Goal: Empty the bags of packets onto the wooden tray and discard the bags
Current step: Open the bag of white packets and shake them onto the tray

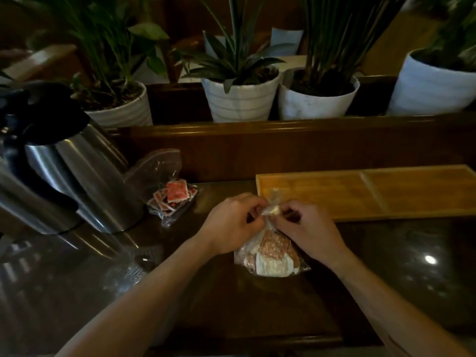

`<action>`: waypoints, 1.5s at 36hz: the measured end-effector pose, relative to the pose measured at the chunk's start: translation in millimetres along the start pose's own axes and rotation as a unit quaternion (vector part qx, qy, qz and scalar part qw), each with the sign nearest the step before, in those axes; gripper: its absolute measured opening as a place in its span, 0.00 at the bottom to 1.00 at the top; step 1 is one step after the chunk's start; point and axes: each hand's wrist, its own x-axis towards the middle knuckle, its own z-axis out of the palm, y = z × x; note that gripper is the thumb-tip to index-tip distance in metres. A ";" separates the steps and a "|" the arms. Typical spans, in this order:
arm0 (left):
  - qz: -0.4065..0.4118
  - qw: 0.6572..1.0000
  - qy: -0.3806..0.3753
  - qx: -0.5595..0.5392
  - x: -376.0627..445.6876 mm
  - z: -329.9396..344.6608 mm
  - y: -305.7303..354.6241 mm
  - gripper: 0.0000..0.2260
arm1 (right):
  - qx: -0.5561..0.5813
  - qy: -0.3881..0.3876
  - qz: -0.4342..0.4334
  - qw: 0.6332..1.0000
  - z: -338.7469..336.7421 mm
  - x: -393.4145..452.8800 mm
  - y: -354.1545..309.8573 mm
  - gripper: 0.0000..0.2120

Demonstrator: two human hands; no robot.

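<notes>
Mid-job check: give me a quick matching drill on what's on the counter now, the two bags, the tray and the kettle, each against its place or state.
Things:
1. bag in both hands
2. second bag
3. wooden tray
4. steel kettle

Places or states:
A. far left, black lid
B. no packets in it
C. knotted top pinched by left hand and right hand
D. lying untouched beside the kettle, red packets inside

Pairs: 1-C, 2-D, 3-B, 4-A

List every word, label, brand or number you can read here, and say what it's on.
None can be read.
Packets in the bag being untied: print too blurred.
Red packets in the second bag: pattern only, too blurred.
Steel jug, wooden tray, plant pots: no markings visible.
</notes>
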 end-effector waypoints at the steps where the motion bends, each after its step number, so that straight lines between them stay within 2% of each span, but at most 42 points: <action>1: -0.001 1.000 -0.001 0.005 2.3 0.3 1.0 0.12 | 0.011 0.000 0.005 1.000 -1.2 0.6 1.8 0.05; 4: -0.018 1.000 -0.012 -0.010 7.7 2.3 2.1 0.09 | 0.033 -0.013 0.022 0.999 -5.0 3.5 6.6 0.04; 6: -0.043 0.997 -0.023 -0.061 10.1 3.1 2.0 0.08 | 0.060 -0.041 0.034 0.997 -7.0 6.2 8.9 0.05; 10: -0.104 0.969 -0.065 -0.212 14.9 -2.6 0.5 0.07 | 0.135 -0.081 0.039 0.987 -12.3 10.8 12.2 0.04; 14: -0.121 0.954 -0.078 -0.265 20.6 -3.6 -2.9 0.07 | 0.162 -0.121 0.034 0.979 -21.8 16.5 14.4 0.05; 17: -0.129 0.942 -0.078 -0.300 26.9 -4.6 -5.5 0.13 | 0.162 -0.143 0.033 0.976 -25.7 20.9 16.8 0.04; 19: -0.117 0.953 -0.082 -0.269 30.6 -4.5 -6.1 0.15 | 0.172 -0.146 0.053 0.973 -26.6 23.0 20.0 0.04; 21: -0.090 0.976 -0.071 -0.183 33.6 -1.2 -5.0 0.13 | 0.215 -0.147 0.080 0.962 -28.3 24.0 20.1 0.02; 24: -0.080 0.996 -0.005 -0.044 36.5 2.4 -3.4 0.10 | 0.297 -0.144 0.116 0.937 -30.0 23.3 17.2 0.04; 26: -0.072 0.995 0.042 0.050 37.0 2.0 -3.8 0.09 | 0.305 -0.124 0.133 0.935 -26.8 22.0 15.8 0.05; 29: -0.064 0.986 0.047 0.148 38.1 1.8 1.8 0.07 | 0.290 -0.070 0.155 0.942 -17.6 20.8 13.1 0.02; 31: -0.070 0.982 0.032 0.173 38.9 1.0 7.4 0.07 | 0.292 -0.043 0.166 0.941 -13.1 21.7 10.9 0.03; 35: -0.092 0.983 -0.024 0.158 37.9 -2.8 18.6 0.17 | 0.291 -0.002 0.161 0.943 -13.9 26.6 4.7 0.08; 39: -0.133 0.979 -0.022 0.152 38.8 0.8 25.0 0.16 | 0.281 0.010 0.154 0.947 -15.4 31.4 -0.4 0.14; 43: -0.174 0.983 0.003 0.053 39.5 4.1 23.6 0.12 | 0.232 -0.033 0.147 0.961 -20.6 33.9 -1.2 0.09; 45: -0.167 0.983 0.029 0.065 38.4 8.5 21.4 0.11 | 0.151 -0.051 0.129 0.979 -22.6 34.6 -1.2 0.08; 47: -0.142 0.982 0.064 0.103 37.7 14.3 19.2 0.11 | -0.002 -0.007 0.082 0.997 -22.6 35.3 0.5 0.12; 49: -0.115 0.978 0.091 0.151 38.8 18.3 18.5 0.10 | -0.136 0.059 0.013 0.989 -21.0 34.4 -0.6 0.12; 51: -0.100 0.972 0.101 0.190 41.3 20.4 19.1 0.08 | -0.201 0.100 -0.028 0.974 -17.4 32.7 0.2 0.12; 54: -0.095 0.972 0.090 0.197 44.9 22.3 19.0 0.06 | -0.231 0.123 -0.029 0.965 -12.9 30.1 6.2 0.15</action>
